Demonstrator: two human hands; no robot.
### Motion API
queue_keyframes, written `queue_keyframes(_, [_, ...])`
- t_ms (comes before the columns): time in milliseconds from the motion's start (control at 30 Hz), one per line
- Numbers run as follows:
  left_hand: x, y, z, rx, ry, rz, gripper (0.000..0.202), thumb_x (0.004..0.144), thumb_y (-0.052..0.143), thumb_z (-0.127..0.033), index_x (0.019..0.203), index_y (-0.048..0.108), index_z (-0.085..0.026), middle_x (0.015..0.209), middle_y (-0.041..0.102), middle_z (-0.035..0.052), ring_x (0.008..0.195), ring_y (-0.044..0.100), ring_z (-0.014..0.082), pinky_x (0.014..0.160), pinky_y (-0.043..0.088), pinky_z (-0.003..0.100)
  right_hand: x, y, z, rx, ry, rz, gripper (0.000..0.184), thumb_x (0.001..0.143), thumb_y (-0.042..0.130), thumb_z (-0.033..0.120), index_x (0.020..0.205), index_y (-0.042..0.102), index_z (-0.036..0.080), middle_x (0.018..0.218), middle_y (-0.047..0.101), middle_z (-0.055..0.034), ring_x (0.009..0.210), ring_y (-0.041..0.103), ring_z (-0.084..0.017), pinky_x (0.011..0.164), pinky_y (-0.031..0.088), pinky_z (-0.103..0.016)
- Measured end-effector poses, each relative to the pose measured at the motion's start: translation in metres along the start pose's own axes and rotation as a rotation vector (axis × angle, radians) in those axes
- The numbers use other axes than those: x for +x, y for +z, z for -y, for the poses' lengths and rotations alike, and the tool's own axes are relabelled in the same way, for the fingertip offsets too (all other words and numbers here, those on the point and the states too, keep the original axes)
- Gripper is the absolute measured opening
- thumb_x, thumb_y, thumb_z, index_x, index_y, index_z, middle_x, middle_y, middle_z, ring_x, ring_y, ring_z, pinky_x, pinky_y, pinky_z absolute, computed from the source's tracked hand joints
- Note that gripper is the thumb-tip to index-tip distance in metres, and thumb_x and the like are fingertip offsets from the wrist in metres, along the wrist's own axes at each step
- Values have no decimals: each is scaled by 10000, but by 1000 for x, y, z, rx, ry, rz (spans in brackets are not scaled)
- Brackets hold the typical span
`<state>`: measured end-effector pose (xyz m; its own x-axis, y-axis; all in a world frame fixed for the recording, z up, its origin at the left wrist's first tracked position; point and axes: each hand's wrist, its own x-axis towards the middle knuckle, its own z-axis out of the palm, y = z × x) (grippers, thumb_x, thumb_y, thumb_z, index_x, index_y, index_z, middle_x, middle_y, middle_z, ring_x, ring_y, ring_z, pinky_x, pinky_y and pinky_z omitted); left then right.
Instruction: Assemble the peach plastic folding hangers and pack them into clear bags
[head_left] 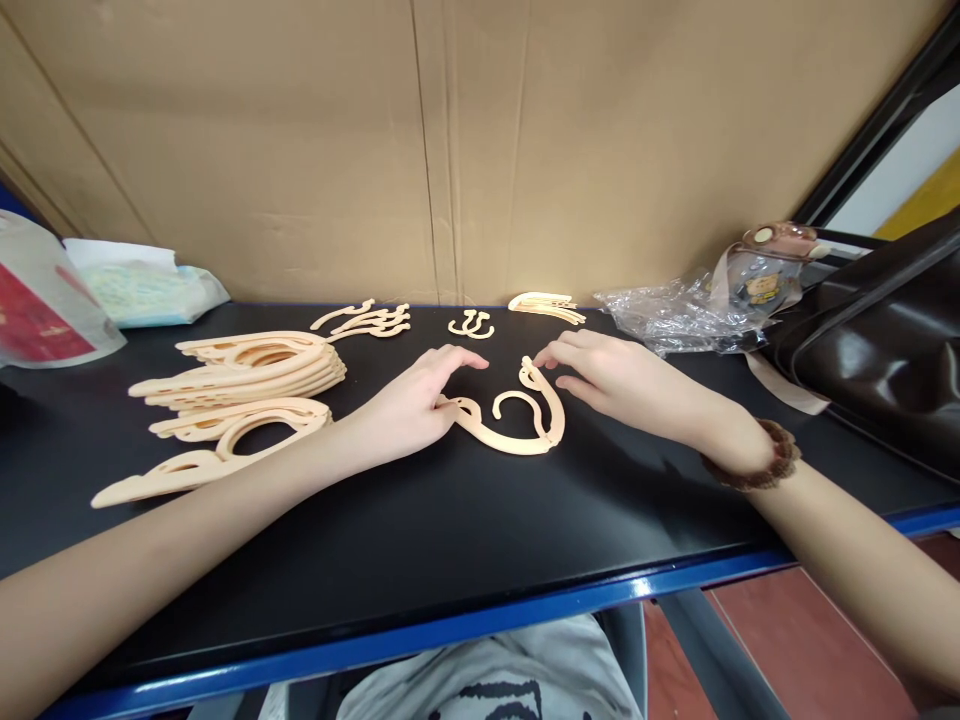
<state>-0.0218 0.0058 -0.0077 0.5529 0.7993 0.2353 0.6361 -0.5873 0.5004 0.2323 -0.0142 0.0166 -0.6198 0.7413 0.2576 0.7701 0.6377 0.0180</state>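
Note:
A pale wooden curved cut-out piece (517, 425) lies flat on the black tabletop (420, 540) between my hands. My left hand (416, 400) rests on the piece's left end, fingers curled over it and pressing it down. My right hand (622, 378) pinches the upper right tip of the piece with thumb and forefinger, other fingers stretched out. A beaded bracelet (769, 460) sits on my right wrist.
A stack of similar wooden cut-outs (247, 370) and two loose ones (217, 450) lie at left. Small pieces (367, 320), a hook part (471, 325) and thin curved strips (546, 306) lie near the cardboard wall (465, 150). Crumpled plastic (675, 315) and a dark bag (877, 350) at right.

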Motion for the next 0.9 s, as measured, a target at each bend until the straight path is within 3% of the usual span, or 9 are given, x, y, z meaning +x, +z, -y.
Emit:
queue_keyframes(100, [0, 2, 1, 6, -1, 62, 487, 772, 450, -142, 1247, 492, -238, 1239, 522, 64, 966, 591, 202, 812, 518, 381, 0, -6, 5, 58, 103, 23, 234, 938, 447, 214, 1110, 606, 201, 987, 674, -53, 913, 626, -213, 763, 466, -332])
queue_keyframes(200, [0, 3, 2, -9, 62, 97, 454, 801, 487, -219, 1255, 479, -225, 1240, 514, 79, 1109, 539, 230, 925, 475, 413, 0, -9, 10, 162, 103, 77, 233, 939, 486, 325, 1104, 610, 218, 930, 696, -33, 848, 642, -199, 735, 459, -318])
queue_keyframes(367, [1, 4, 3, -36, 134, 124, 427, 863, 534, -421, 1244, 473, -238, 1296, 511, 73, 1232, 450, 247, 1045, 391, 457, 1, -9, 13, 341, -21, 110, 280, 922, 518, 405, 1116, 613, 226, 1017, 689, -44, 929, 639, -202, 797, 459, -318])
queue_keyframes(633, [1, 0, 6, -5, 125, 190, 609, 858, 545, -528, 1372, 381, -246, 1490, 372, 88, 1408, 259, 250, 1135, 299, 468, 0, -1, 12, 415, -100, 194, 652, 744, 684, 579, 1281, 531, 242, 1200, 594, -58, 1092, 557, -244, 932, 430, -382])
queue_keyframes(767, [0, -3, 7, 30, 121, 266, 638, 858, 537, -555, 1401, 374, -262, 1557, 288, 62, 1454, 176, 243, 1172, 228, 455, -1, 3, 8, 434, -143, 199, 697, 747, 697, 544, 1347, 474, 269, 1256, 567, -54, 1165, 519, -247, 982, 402, -398])
queue_keyframes(900, [-1, -5, 5, 45, 122, 303, 661, 861, 540, -549, 1430, 349, -270, 1556, 304, 68, 1454, 195, 250, 1168, 220, 465, -2, 2, 7, 416, -141, 201, 644, 798, 674, 465, 1369, 451, 268, 1253, 578, -52, 1154, 525, -238, 961, 417, -398])
